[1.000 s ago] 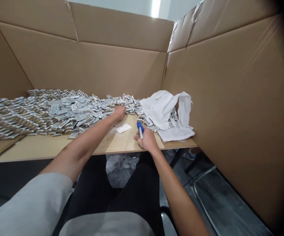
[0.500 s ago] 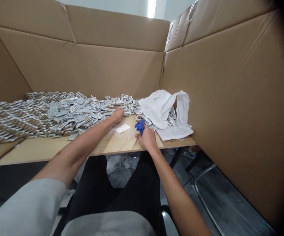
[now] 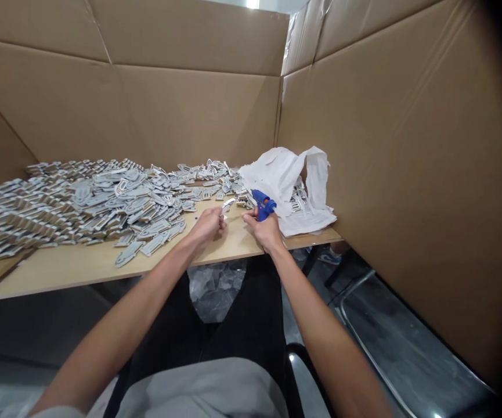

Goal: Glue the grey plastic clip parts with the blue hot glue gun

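Note:
My right hand (image 3: 267, 230) is closed around a blue glue gun (image 3: 263, 203), held just above the table at the right. Facing it, my left hand (image 3: 209, 225) pinches a small grey-white flat piece (image 3: 228, 205) that points up toward the gun. The two hands are a short gap apart. To the left of my left hand spreads a loose pile of similar grey flat pieces (image 3: 141, 200). The white card that lay on the table is mostly hidden behind my left hand.
Neat rows of stacked pieces (image 3: 11, 217) fill the table's left side. White crumpled sheeting (image 3: 272, 168) covers more pieces at the right. Cardboard walls (image 3: 190, 110) enclose the wooden table (image 3: 72, 267) at the back and sides. A metal-framed chair (image 3: 355, 325) stands below right.
My left hand has drawn back from the pile toward me, now with a grey-white piece. My right hand has raised and turned the glue gun. Several loose pieces have slid toward the front edge.

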{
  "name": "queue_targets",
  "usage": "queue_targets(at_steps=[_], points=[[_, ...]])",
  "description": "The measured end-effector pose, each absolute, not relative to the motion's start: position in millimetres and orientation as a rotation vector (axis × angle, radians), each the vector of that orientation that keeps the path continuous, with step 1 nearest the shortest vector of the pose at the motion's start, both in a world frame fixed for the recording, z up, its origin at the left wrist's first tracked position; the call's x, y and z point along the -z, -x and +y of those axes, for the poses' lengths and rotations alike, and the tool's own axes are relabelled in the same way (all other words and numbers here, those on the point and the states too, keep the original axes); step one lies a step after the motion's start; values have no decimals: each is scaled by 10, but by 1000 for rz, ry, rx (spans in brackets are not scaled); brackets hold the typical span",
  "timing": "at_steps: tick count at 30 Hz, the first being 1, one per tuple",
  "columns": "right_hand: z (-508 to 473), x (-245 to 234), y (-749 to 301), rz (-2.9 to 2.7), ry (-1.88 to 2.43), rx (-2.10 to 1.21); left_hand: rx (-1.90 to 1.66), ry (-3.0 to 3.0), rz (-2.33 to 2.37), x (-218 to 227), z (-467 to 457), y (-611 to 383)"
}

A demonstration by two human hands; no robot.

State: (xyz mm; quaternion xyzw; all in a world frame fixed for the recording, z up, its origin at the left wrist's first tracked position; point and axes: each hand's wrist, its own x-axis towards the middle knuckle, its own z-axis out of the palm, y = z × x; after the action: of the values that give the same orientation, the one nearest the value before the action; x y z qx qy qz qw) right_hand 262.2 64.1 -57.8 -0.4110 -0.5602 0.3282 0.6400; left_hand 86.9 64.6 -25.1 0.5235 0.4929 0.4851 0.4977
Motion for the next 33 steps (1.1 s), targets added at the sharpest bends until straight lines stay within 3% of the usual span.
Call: queue_targets(at_steps=[5, 18, 28, 33], points=[[605, 563, -2569, -1318, 838, -761, -1275, -1331, 1028, 373, 398, -988], [505, 452, -2508, -1345, 759, -758, -1339, -1242, 1117, 381, 298, -966], [535, 522, -2516, -1270, 985, -608, -1484, -1322, 1061, 519, 326, -934], [501, 471, -2497, -1171, 809, -848, -1570, -1250, 1102, 538, 332, -952]])
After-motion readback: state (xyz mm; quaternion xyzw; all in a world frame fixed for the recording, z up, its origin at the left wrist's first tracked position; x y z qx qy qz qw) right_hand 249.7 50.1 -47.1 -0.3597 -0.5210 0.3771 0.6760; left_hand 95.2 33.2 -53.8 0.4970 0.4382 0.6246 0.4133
